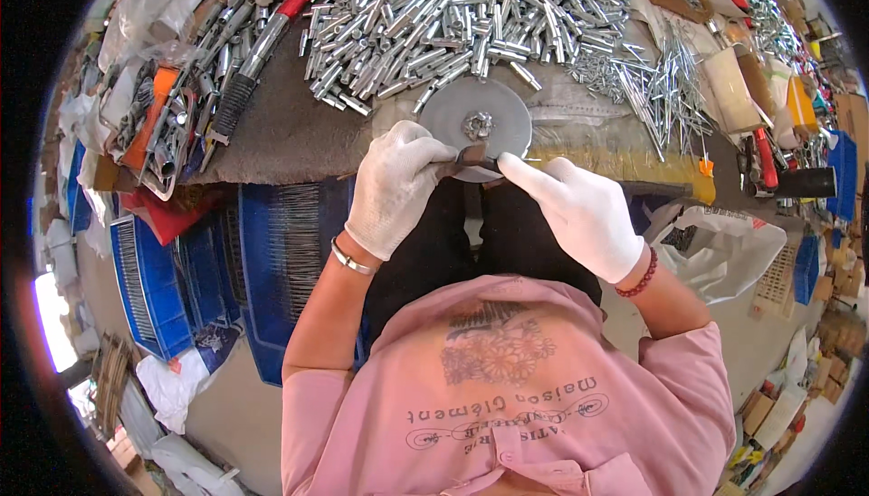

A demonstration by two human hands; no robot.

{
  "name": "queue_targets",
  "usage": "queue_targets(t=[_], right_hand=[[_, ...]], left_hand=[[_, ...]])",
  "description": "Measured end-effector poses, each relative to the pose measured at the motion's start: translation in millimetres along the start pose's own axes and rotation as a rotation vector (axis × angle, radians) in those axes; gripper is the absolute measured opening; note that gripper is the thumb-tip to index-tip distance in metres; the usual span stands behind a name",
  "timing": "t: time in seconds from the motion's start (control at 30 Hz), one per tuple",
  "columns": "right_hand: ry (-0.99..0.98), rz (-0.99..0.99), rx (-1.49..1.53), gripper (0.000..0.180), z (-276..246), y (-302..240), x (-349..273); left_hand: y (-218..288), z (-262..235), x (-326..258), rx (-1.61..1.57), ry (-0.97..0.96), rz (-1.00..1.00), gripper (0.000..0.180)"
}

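Both my hands wear white gloves and meet just past the near edge of the bench. My left hand [398, 184] is closed, pinching one end of a small dark metal piece [474, 157]. From the other side my right hand [584, 215] grips the piece's black end, index finger stretched along it. A thin pale pin sticks out by the right fingers; I cannot tell whether it belongs to the piece. Right behind the piece lies a round grey dish [441, 116] with a few small shiny parts in its middle. The fingertips partly hide the piece, so its exact kind is unclear.
A big heap of short metal tubes [471, 16] covers the far bench, with thin pins [661, 89] to its right. Tools, including a red-and-black rod [262, 52], lie left. Blue bins [285, 270] of long rods stand below left; a plastic bag [724, 247] is at right.
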State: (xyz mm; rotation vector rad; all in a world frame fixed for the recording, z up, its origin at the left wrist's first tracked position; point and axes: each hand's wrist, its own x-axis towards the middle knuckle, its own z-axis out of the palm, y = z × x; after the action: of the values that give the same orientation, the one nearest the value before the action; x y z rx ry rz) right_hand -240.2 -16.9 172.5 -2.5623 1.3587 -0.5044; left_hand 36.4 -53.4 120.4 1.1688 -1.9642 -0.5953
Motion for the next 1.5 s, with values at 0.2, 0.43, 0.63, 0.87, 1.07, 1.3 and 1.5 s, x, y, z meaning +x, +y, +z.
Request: queue_targets(t=[0.2,0.43,0.63,0.87,1.07,1.3,1.5], right_hand=[[0.102,0.117,0.256,0.048,3,20,27],[0.076,0.090,-0.024,0.017,19,1,21],[-0.192,0.314,0.568,0.015,28,-14,6],[-0.313,0.493,0.876,0.022,39,-36,-5],[-0.188,0.304,0.702,0.029,45,-55,-3],[-0.014,0.426,0.966,0.051,29,-14,14],[0.061,0.511,0.936,0.040,40,15,18]], left_hand=[[0,1,-3,-0.057,0.036,-0.012,0.014],[-6,4,-7,-0.069,0.036,-0.037,0.015],[19,15,-25,0.015,0.285,-0.133,0.023],[50,30,-48,-0.627,0.156,-0.778,0.058],[64,11,-49,-0.800,0.253,-0.835,0.066],[-17,-38,-139,-0.585,0.609,-0.935,0.059],[-143,-44,-317,-0.304,0.965,-1.377,0.063]])
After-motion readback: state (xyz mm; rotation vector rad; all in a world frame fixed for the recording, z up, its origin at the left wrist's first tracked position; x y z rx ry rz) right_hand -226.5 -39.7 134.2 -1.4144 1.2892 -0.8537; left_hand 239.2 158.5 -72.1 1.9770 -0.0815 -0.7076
